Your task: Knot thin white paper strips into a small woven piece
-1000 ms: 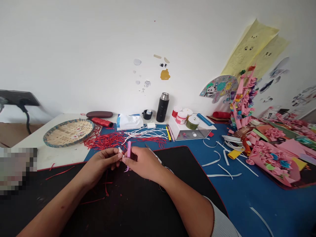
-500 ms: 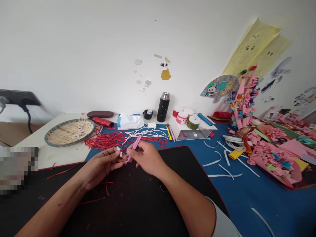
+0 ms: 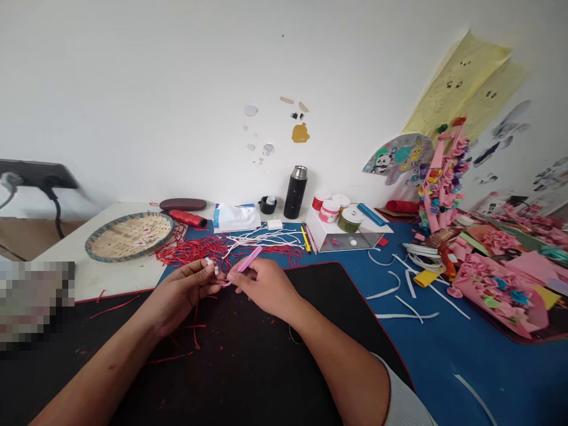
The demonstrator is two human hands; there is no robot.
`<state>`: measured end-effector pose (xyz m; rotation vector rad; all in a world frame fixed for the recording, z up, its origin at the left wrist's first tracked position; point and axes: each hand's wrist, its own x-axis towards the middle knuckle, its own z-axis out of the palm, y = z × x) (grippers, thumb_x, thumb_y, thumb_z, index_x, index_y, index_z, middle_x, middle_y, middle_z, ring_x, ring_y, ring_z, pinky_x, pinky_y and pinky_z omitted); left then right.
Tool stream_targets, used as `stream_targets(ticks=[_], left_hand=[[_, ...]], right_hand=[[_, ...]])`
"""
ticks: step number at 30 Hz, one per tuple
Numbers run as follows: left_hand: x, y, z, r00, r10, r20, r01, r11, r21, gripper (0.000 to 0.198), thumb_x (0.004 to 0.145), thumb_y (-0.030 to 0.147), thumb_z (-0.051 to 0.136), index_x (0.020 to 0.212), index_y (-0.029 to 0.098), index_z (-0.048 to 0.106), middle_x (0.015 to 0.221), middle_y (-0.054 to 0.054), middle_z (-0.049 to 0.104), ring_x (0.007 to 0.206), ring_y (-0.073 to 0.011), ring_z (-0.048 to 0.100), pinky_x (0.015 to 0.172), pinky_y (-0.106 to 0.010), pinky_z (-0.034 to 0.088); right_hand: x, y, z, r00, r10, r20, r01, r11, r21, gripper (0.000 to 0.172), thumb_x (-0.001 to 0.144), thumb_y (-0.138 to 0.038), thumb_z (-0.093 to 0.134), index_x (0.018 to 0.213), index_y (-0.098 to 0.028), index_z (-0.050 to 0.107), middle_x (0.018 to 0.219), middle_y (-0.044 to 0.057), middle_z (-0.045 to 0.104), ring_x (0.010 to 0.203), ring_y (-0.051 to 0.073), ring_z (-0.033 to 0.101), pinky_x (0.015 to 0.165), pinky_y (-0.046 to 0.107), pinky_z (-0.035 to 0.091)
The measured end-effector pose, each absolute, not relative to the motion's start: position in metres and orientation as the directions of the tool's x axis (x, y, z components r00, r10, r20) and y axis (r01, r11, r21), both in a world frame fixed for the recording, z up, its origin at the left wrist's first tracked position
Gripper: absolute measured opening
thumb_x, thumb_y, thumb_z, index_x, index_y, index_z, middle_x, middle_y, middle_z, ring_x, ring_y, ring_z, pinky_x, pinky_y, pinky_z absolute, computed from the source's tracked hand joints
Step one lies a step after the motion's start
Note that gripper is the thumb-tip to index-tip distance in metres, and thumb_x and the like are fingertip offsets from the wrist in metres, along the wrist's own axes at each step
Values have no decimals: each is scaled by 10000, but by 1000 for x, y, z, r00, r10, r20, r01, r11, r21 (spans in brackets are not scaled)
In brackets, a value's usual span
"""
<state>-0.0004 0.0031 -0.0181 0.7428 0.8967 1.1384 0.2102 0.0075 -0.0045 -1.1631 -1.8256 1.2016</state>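
Above the black mat [image 3: 248, 367], my left hand [image 3: 189, 285] pinches a small white knotted piece [image 3: 210, 264] between thumb and fingertips. My right hand [image 3: 265, 285] is closed round a slender pink tool [image 3: 249, 258] whose upper end points up and to the right. A curved pink part shows below, between the two hands; the exact kind of tool is unclear. Both hands' fingertips are close together. Behind them lie loose white cords [image 3: 261, 238] and a heap of red cords [image 3: 190, 251]. Several red cord scraps [image 3: 171, 358] lie on the mat under my left hand.
A woven basket [image 3: 128, 236] and a red thread spool [image 3: 189, 219] are at left. Behind stand a black flask [image 3: 295, 194] and a white box [image 3: 328, 239] bearing jars. White strips [image 3: 406, 316] and a pink paper-flower tray [image 3: 510, 334] lie to the right.
The pink tool has tilted further to the right in my right hand. My left hand keeps its pinch on the white piece. The whole view has shifted slightly.
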Motion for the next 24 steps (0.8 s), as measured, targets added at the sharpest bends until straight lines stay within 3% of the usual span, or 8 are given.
stream_targets(ticks=[5, 10, 24], left_hand=[[-1, 2, -17, 161, 967, -198, -430, 249, 868, 318, 612, 277, 1011, 815, 148, 803, 784, -80, 798, 680, -176, 749, 647, -225, 656], [-1, 0, -14, 171, 969, -176, -412, 233, 881, 337, 614, 319, 1010, 811, 151, 796, 772, -61, 779, 659, -157, 718, 601, -212, 632], [0, -1, -11, 96, 982, -164, -314, 186, 931, 383, 596, 397, 1007, 793, 184, 756, 681, -5, 707, 617, -131, 643, 535, -186, 503]], right_hand=[[210, 8, -6, -405, 912, 57, 335, 206, -919, 244, 982, -429, 680, 1056, -210, 757, 901, 47, 784, 757, 172, 744, 644, 249, 521], [210, 6, -3, -421, 905, 60, 382, 237, -893, 259, 978, -454, 681, 1005, -217, 780, 842, 39, 778, 746, 173, 732, 670, 260, 520], [210, 9, 0, -351, 914, 201, 240, 295, -925, 241, 978, -400, 662, 1016, -180, 753, 682, -9, 700, 602, 126, 675, 617, 236, 501]])
